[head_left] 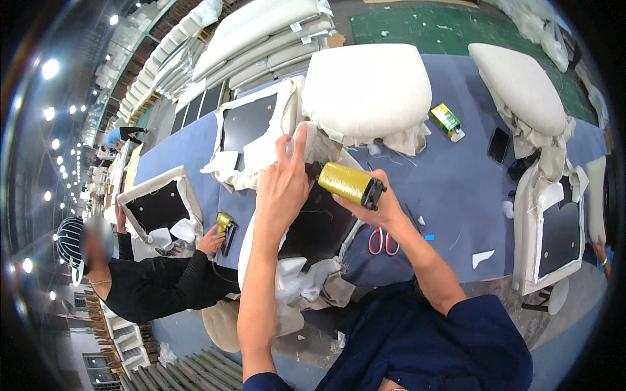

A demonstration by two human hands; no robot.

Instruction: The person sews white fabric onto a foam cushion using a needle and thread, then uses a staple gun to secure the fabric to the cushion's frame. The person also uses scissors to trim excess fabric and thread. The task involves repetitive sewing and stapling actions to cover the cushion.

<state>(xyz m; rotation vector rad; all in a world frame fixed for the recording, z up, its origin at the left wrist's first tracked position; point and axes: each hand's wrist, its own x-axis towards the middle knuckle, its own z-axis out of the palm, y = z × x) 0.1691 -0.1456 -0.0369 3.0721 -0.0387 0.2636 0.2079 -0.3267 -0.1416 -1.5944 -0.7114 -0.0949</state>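
Observation:
My right hand is wrapped round a yellow staple gun with a black end cap. Its nose points left, toward the far edge of an upturned upholstered panel with a black board and pale cloth border. Just left of the nose, my left hand rests at that edge, two fingers stretched and spread against the light fabric; its other fingers are partly hidden. White padding and loose cloth hang from the panel's near side. Red-handled scissors lie to the right of it.
Cream cushions and upturned panels stand on the blue table. A green-yellow box and a phone lie at right. On the left a co-worker holds another staple gun beside a panel.

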